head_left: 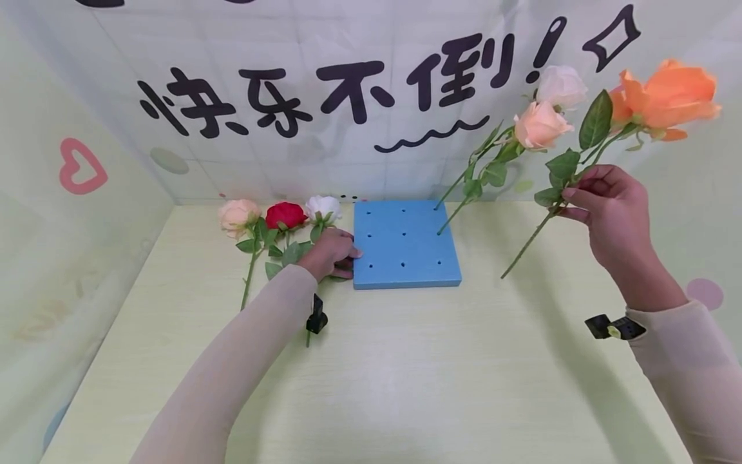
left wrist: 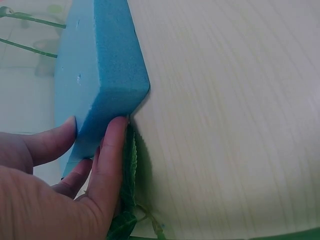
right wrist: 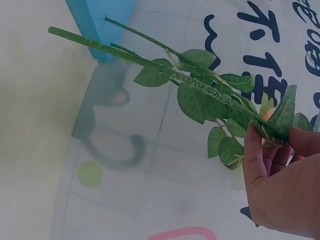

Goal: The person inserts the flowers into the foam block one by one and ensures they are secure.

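My right hand (head_left: 620, 212) pinches the leafy green stem of an orange rose (head_left: 679, 96), held up at the right with the bloom high and the bare stem end slanting down to the left. In the right wrist view, that stem (right wrist: 85, 40) passes in front of the blue block. My left hand (head_left: 332, 253) grips the left edge of the blue foam block (head_left: 385, 250), thumb on its top face and fingers against its side. Small holes dot the block. A peach rose (head_left: 540, 125) and a whitish rose (head_left: 561, 87) stand tilted in holes along its right side.
Left of the block lie a peach rose (head_left: 239, 216), a red rose (head_left: 286, 214) and a white rose (head_left: 323, 207), their stems partly hidden by my left arm. The pale tabletop (head_left: 406, 374) meets a printed cloth backdrop (head_left: 278, 167) behind the block.
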A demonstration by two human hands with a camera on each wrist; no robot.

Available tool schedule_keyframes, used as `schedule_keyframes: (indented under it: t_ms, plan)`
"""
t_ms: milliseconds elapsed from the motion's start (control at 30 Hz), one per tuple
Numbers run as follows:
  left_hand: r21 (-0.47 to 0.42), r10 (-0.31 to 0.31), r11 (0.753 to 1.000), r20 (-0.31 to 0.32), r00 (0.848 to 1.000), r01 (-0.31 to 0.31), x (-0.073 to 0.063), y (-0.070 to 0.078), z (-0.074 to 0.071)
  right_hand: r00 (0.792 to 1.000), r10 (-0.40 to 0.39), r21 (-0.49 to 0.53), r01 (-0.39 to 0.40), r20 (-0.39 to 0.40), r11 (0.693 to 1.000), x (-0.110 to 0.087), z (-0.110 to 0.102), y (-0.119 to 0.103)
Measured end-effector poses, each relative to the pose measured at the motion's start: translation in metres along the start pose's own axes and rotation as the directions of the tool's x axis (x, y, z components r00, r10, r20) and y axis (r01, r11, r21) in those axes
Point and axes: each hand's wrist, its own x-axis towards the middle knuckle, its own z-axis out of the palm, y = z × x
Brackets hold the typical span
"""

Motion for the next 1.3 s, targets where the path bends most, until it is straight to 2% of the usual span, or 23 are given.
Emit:
schedule_keyframes:
  t_ms: [167, 333, 767, 1300]
  plan:
    - [0.005, -0.006, 1.0, 0.003, 1.0, 0.006, 0.001, -0.001, 0.0, 0.999, -0.048, 0.023, 0.047, 0.021, 0.999, -0.005, 0.009, 0.002]
    - [0.002, -0.002, 1.0, 0.002, 1.0, 0.002, 0.002, -0.002, 0.0, 0.997, -0.063, 0.026, 0.062, 0.034, 0.998, -0.008, 0.017, 0.008]
    - [-0.008, 0.008, 1.0, -0.004, 1.0, -0.008, 0.0, -0.005, 0.001, 0.995, -0.058, -0.086, 0.065, 0.083, 0.994, -0.017, 0.028, 0.019]
    - [-0.023, 0.02, 1.0, 0.0, 1.0, -0.02, 0.001, -0.003, -0.001, 0.991, -0.045, -0.097, 0.057, 0.123, 0.994, -0.015, 0.038, 0.03]
